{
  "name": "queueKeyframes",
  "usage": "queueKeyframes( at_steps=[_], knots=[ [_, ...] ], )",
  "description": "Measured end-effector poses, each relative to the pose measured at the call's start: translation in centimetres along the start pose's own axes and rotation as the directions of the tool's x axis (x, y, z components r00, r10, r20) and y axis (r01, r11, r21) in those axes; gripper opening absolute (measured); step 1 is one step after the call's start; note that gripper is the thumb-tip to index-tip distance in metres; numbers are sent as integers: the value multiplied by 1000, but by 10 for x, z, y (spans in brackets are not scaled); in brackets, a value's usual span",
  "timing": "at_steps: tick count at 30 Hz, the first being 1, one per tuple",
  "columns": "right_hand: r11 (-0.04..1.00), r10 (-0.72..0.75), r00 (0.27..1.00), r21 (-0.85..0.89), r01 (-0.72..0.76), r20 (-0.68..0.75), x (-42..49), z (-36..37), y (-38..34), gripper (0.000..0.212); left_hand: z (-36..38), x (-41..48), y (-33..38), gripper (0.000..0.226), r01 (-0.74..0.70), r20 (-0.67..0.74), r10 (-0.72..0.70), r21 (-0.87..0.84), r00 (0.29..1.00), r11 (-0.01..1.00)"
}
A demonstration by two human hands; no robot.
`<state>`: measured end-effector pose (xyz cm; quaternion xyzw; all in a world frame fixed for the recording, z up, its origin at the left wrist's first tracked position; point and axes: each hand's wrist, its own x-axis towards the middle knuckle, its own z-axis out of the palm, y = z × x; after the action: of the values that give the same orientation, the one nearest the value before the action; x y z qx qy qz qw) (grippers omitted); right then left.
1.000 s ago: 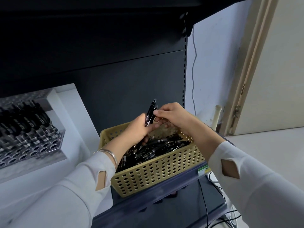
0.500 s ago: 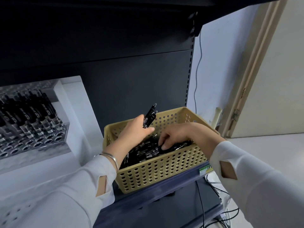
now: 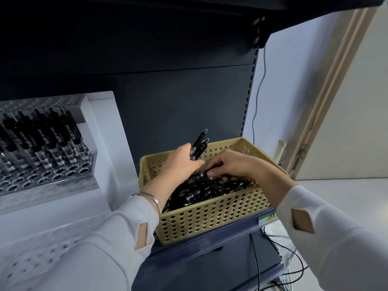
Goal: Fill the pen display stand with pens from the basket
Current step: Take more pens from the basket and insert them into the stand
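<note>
Shot through a single wide-angle lens worn on the head, facing forward and down into a dark grey metal shelving unit. Close in, within arm's reach of a perforated tan plastic basket of black pens, framed just below centre, with the left hand and right hand reaching in from the bottom corners. Cropped at the left edge, a clear acrylic pen display stand. Bowed along the right edge by the lens, a cream wooden door frame beside a pale painted wall. Dark across the top, the underside of the unit's upper shelf.
</note>
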<state>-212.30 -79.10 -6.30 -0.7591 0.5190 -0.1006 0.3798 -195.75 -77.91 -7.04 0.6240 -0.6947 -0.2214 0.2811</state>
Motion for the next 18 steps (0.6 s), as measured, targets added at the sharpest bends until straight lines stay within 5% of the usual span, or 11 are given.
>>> queueKeyframes(
  at_steps=[9, 14, 18],
  knots=[
    [929, 89, 933, 366, 48, -348, -1, -9, 6, 6, -5, 0, -1, 25, 7, -73, -7, 5, 997, 1000],
    [852, 224, 903, 523, 0, -366, 0, -12, 11, 7, -7, 1, -2, 15, 58, -202, -59, -11, 978, 998],
    [782, 236, 909, 623, 32, -343, -2, -13, 10, 6, -8, -3, -2, 18, 62, -153, -66, -26, 986, 998]
  ],
)
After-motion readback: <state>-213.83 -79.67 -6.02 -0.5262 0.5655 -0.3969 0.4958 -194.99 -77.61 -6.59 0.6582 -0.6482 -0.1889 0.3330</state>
